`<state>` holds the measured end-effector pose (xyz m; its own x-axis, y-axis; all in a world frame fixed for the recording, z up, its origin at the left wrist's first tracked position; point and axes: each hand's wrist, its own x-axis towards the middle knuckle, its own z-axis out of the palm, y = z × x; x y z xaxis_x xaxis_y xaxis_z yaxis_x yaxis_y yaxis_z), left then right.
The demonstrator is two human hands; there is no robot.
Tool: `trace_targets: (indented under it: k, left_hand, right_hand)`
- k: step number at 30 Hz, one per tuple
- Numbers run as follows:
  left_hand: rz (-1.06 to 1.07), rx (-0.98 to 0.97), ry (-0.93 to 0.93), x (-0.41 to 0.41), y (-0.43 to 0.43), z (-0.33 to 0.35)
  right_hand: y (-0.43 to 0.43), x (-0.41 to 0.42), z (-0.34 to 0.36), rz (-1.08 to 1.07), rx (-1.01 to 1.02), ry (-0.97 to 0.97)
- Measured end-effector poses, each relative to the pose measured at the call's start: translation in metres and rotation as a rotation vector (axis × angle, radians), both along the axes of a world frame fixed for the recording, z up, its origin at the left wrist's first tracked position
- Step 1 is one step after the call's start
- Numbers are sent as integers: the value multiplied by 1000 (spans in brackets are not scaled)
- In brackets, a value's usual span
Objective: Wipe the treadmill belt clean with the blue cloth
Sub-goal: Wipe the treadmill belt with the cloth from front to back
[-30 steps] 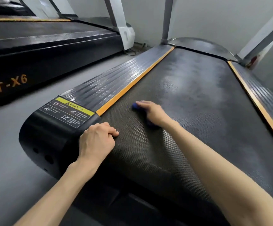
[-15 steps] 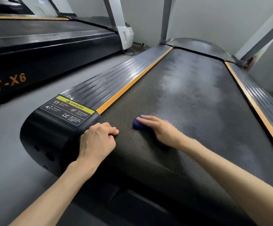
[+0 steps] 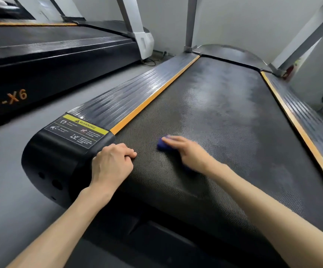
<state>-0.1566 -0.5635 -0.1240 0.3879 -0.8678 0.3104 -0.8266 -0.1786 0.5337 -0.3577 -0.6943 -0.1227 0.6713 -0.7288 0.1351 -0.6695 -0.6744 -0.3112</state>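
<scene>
The black textured treadmill belt (image 3: 224, 117) runs away from me, with a pale dusty sheen along its middle. My right hand (image 3: 190, 154) lies flat on the blue cloth (image 3: 163, 145) near the belt's near end, left of centre, and presses it down with straight fingers. Only the cloth's edge shows beyond the fingertips, plus a dark sliver under the wrist. My left hand (image 3: 112, 164) rests on the belt's near left corner beside the black end cap (image 3: 60, 157), fingers curled under, holding nothing.
Ribbed side rails with orange strips (image 3: 153, 99) flank the belt. A yellow warning label (image 3: 79, 130) sits on the left end cap. A second treadmill (image 3: 41, 60) stands to the left across grey floor. Grey uprights (image 3: 189, 24) rise at the far end.
My right hand slid the cloth along the belt toward me, closer to the near end, then nearly stopped. My left hand stayed where it was.
</scene>
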Motion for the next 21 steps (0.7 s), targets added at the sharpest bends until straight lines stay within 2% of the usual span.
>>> trace_targets:
  k: [3,5,6,8,11,13,16,17,21]
  left_hand:
    - [-32,23,-3,-1,5,0]
    - [-86,51,-52,-3,8,2]
    - [-117,71,-82,-3,8,4]
    - [-148,111,-92,1,7,11]
    - [-165,102,-64,5,12,17]
    - [-174,63,-73,7,21,17]
    - [-167,5,-77,16,34,15]
    - [-155,-12,-60,21,36,14]
    - [-102,-81,28,31,36,11]
  right_hand:
    - [-36,-9,7,-484,18,20]
    - [-29,6,11,-543,8,5]
    - [-17,18,11,-488,27,-36]
    - [16,40,2,-238,15,-93]
    - [43,46,-1,86,-11,-37]
    - [19,38,6,18,45,17]
    - [-3,43,14,-324,49,-5]
    - [6,54,14,-336,27,-13]
    - [81,88,3,94,-17,-44]
